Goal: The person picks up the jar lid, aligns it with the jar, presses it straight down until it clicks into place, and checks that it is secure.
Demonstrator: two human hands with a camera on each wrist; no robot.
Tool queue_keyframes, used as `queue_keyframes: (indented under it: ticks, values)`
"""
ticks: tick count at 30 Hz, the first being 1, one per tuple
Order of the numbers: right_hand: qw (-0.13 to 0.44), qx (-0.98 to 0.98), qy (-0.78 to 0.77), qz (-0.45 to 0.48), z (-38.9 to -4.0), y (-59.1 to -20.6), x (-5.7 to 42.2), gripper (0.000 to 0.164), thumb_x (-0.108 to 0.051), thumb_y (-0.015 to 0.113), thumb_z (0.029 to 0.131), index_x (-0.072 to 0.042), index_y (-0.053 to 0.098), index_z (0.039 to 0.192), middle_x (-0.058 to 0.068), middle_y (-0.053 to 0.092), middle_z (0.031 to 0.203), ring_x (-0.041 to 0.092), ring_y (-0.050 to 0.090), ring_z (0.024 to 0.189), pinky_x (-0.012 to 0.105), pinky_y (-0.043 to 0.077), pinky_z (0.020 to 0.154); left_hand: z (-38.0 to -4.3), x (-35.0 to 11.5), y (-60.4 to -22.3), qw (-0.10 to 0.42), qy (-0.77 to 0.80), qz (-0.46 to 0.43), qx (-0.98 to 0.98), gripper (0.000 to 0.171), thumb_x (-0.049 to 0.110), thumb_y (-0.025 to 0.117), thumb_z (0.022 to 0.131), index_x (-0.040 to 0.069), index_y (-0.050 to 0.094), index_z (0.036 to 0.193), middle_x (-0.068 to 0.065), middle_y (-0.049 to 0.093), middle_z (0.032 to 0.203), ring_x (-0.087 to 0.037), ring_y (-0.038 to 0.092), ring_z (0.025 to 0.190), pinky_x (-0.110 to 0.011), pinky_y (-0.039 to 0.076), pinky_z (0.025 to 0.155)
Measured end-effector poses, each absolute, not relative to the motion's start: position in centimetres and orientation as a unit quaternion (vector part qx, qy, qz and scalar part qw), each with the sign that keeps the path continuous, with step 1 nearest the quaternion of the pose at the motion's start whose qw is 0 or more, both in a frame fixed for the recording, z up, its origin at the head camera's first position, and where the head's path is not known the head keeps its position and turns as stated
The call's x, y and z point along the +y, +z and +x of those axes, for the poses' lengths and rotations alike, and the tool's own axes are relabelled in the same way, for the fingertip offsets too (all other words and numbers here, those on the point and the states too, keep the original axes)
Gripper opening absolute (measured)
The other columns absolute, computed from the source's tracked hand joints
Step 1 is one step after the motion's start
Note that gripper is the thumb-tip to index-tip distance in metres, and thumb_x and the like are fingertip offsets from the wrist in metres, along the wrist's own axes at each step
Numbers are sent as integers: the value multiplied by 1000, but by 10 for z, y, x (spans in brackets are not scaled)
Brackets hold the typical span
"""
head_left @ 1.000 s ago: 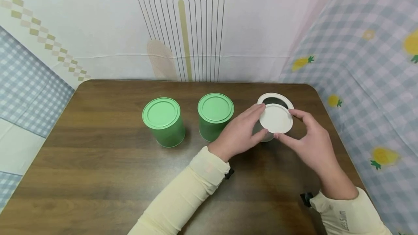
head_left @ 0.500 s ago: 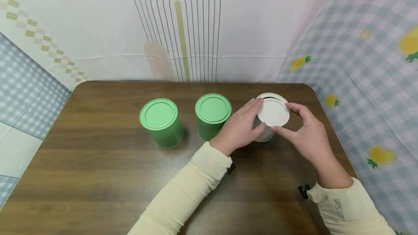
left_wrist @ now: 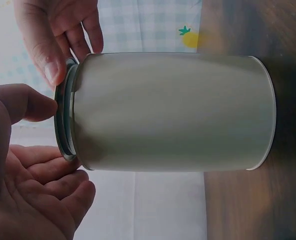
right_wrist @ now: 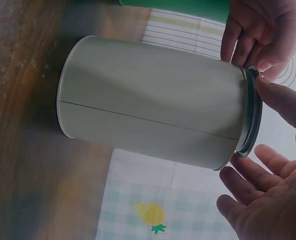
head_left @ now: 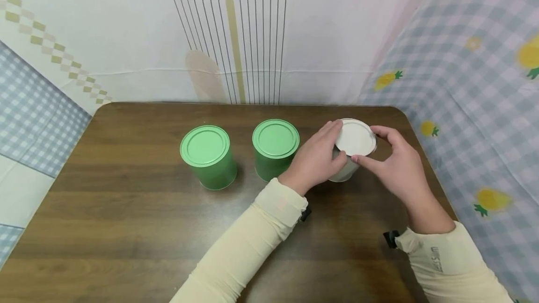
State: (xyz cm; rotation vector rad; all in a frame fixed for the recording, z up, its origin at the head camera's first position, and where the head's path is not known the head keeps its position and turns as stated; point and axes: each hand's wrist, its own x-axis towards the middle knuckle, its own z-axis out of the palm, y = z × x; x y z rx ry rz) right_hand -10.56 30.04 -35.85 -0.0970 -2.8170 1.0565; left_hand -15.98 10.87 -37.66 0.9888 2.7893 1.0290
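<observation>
A white tin [head_left: 344, 172] stands upright at the right of the table, with a plain body in the left wrist view [left_wrist: 172, 112]. Its white lid [head_left: 357, 138] sits over the mouth. Seen from the right wrist, the lid [right_wrist: 252, 117] is slightly tilted and a gap shows between it and the tin's rim. My left hand [head_left: 317, 155] holds the lid's left edge between thumb and fingers. On the opposite side, my right hand [head_left: 397, 165] pinches the edge with thumb and fingertips. The tin's inside is hidden.
Two green tins with lids stand left of the white one: a nearer green tin [head_left: 275, 146] beside my left hand, and a farther green tin [head_left: 208, 155]. The wooden table [head_left: 126, 228] ends at a patterned cloth wall [head_left: 328, 36] behind and checked cloth [head_left: 459, 120] at the right.
Both hands have moved the lid away from me, from overhanging the near side to over the tin's mouth. The dark opening seen before is now covered. The green tins have stayed put.
</observation>
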Motion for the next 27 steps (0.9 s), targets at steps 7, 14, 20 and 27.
queue_keyframes:
  ticks: [7,14,20,27]
  values:
    - [54,-935,349,-37,-113,-357,304,85,-40,84,82,-6,44,148,20,49,146,43,43,135,66,34,103,-164,115,-374,16,320,305,897,65,22,58,97,3,34,155,-7,37,160,-17,29,149,-25,28,118]
    - [41,-930,364,-25,-118,-354,308,83,-32,85,82,-4,43,148,21,51,143,42,45,134,60,39,106,-168,117,-376,39,323,306,895,65,22,55,99,3,30,157,-7,31,163,-18,25,151,-25,24,119]
    - [31,-927,374,-17,-122,-352,305,84,-34,83,84,-4,40,150,21,49,145,41,44,136,56,37,111,-170,116,-376,54,322,299,896,64,23,51,101,3,29,157,-8,27,164,-20,22,152,-25,21,120]
    - [18,-925,378,-24,-121,-353,307,84,-34,81,85,-2,40,150,23,50,142,42,46,134,57,38,109,-171,119,-377,55,331,311,889,63,20,53,101,0,30,156,-13,27,163,-25,24,151,-26,20,121]
